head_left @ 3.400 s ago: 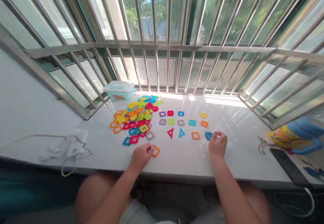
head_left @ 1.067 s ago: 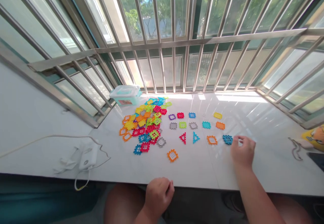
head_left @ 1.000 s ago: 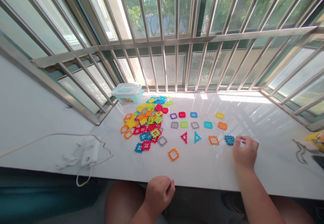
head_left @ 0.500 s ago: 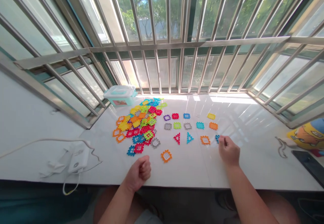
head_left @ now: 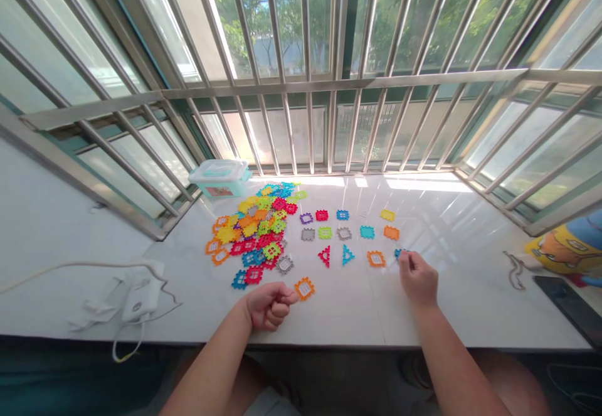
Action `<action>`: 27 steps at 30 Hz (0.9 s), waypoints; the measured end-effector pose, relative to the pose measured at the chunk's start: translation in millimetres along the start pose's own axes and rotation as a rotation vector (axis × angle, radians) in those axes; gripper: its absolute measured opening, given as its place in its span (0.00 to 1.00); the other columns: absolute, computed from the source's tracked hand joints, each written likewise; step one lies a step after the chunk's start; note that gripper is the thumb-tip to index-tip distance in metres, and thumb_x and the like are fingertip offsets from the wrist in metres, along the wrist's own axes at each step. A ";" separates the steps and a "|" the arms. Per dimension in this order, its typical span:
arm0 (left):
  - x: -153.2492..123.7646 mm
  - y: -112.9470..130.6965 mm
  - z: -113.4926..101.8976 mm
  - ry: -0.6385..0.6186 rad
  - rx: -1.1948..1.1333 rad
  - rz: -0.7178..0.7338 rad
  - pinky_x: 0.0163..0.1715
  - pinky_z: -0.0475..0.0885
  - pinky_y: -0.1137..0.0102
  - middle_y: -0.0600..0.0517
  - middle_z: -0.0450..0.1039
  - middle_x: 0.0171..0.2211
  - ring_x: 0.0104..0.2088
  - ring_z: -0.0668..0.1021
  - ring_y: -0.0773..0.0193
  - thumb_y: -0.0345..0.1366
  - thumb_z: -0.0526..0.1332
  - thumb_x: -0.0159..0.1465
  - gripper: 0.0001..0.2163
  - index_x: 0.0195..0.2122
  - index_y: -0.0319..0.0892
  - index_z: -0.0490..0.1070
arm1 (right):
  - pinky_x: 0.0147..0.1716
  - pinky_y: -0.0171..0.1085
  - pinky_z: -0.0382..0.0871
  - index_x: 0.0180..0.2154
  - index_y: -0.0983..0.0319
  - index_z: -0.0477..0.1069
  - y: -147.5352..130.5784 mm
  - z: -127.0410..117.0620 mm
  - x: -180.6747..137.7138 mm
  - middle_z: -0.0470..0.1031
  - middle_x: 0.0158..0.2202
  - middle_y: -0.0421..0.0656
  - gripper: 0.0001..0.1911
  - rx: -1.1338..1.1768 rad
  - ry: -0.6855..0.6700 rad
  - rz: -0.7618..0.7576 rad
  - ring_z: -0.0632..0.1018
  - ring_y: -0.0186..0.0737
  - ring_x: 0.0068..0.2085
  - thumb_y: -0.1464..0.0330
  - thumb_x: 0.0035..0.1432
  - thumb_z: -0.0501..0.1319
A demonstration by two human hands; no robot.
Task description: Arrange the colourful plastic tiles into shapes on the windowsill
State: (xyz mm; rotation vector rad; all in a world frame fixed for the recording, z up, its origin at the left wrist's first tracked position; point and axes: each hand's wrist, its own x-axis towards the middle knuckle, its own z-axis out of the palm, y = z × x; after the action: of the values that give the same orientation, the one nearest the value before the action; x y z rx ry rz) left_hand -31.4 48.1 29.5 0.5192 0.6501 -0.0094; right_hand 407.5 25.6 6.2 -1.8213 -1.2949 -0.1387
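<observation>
Left hand: the left hand (head_left: 269,304) rests low on the white worktop (head_left: 451,303), fingers curled into a loose fist that holds nothing; its fingertips (head_left: 288,297) sit just beside the orange square tile (head_left: 305,288), at about 2 o'clock from the fist. Whether they touch it I cannot tell.
Right hand: the right hand (head_left: 417,276) lies on the worktop with fingers bent narrow, pinched at the blue tile (head_left: 399,253), which peeks out at 11 o'clock from the knuckles; most of that tile is hidden.
Orange square tile: flat on the worktop, alone, at 5 o'clock from the heap.
Heap: a loose heap of coloured tiles (head_left: 256,234) lies at 11 o'clock from the left hand.
Laid-out tiles: single tiles sit in rows between heap and right hand, among them a red triangle (head_left: 325,256) and a blue triangle (head_left: 347,255) side by side, and another orange tile (head_left: 375,258) just at 9 o'clock of the blue tile.
Box: a pale teal lidded box (head_left: 219,178) stands at 11 o'clock of the heap, against the window bars (head_left: 305,77).
Far left: a white charger with cable (head_left: 136,292).
</observation>
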 end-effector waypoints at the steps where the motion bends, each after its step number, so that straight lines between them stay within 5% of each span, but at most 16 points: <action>1: 0.2 -0.4 -0.9 0.012 0.001 0.001 0.15 0.39 0.76 0.62 0.41 0.16 0.17 0.40 0.73 0.43 0.61 0.60 0.14 0.25 0.46 0.55 | 0.29 0.34 0.56 0.26 0.59 0.68 0.2 0.0 -0.3 0.62 0.20 0.36 0.22 0.004 -0.001 0.001 0.62 0.34 0.24 0.53 0.68 0.54; 13: 0.1 3.5 -0.9 0.144 0.046 -0.016 0.15 0.42 0.76 0.61 0.43 0.16 0.17 0.41 0.72 0.43 0.60 0.60 0.13 0.25 0.47 0.56 | 0.29 0.35 0.54 0.27 0.59 0.68 -1.0 6.4 -9.1 0.62 0.20 0.36 0.22 -0.055 -0.032 -0.083 0.63 0.35 0.24 0.54 0.70 0.53; 19: 2.9 3.1 -7.1 -0.139 -0.090 0.005 0.13 0.41 0.77 0.62 0.42 0.16 0.16 0.39 0.72 0.41 0.54 0.67 0.11 0.28 0.46 0.56 | 0.33 0.35 0.60 0.36 0.58 0.72 -68.1 20.3 -56.1 0.75 0.34 0.42 0.14 0.000 -0.578 -0.584 0.74 0.37 0.32 0.60 0.73 0.54; 21: 3.8 3.3 -7.5 -0.202 -0.146 0.005 0.13 0.40 0.78 0.62 0.42 0.16 0.16 0.38 0.72 0.39 0.52 0.69 0.12 0.28 0.46 0.56 | 0.38 0.36 0.64 0.44 0.58 0.72 -98.0 26.8 -73.7 0.76 0.40 0.44 0.12 0.063 -0.642 -0.592 0.77 0.41 0.38 0.57 0.71 0.58; 27: 3.4 4.2 -3.9 -0.189 -0.214 0.013 0.13 0.39 0.78 0.63 0.42 0.14 0.15 0.38 0.73 0.38 0.50 0.71 0.13 0.27 0.46 0.55 | 0.49 0.47 0.69 0.56 0.57 0.66 -155.6 48.5 -101.3 0.73 0.53 0.50 0.29 0.154 -0.651 -0.538 0.75 0.52 0.51 0.52 0.61 0.69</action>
State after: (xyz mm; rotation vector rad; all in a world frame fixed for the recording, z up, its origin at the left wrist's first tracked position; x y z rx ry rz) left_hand -30.2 54.0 26.8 0.3109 0.4560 0.0231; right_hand 217.5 -0.7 12.6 -1.3859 -2.1695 0.2834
